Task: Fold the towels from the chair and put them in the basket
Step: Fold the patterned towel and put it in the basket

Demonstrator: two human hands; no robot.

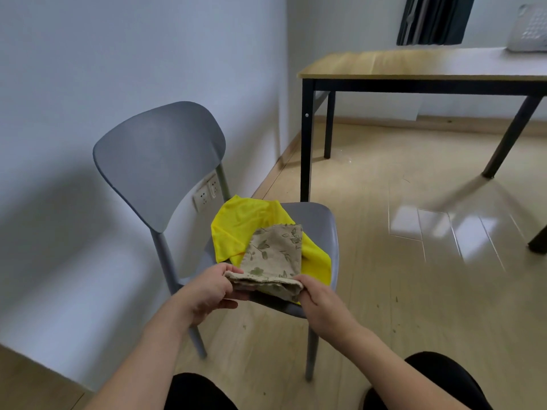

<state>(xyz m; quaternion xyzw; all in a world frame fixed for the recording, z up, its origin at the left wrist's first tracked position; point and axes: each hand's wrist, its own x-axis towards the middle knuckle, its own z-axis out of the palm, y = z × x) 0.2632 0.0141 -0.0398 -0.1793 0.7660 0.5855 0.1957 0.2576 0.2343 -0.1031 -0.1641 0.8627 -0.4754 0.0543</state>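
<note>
A grey chair (313,220) stands in front of me with two towels on its seat. A beige towel with a green leaf print (275,253) lies folded over on top of a bright yellow towel (239,223). My left hand (207,291) pinches the beige towel's near left corner. My right hand (322,303) grips its near right corner, where the layers bunch up. The yellow towel lies spread and crumpled beneath, partly covered. No basket is in view.
A wooden desk with black legs (414,66) stands at the right rear, with a grey phone (529,31) on it. A white wall with a socket (205,192) is behind the chair. Glossy wood floor (414,261) spreads to the right. My dark-clad knees (438,380) are at the bottom.
</note>
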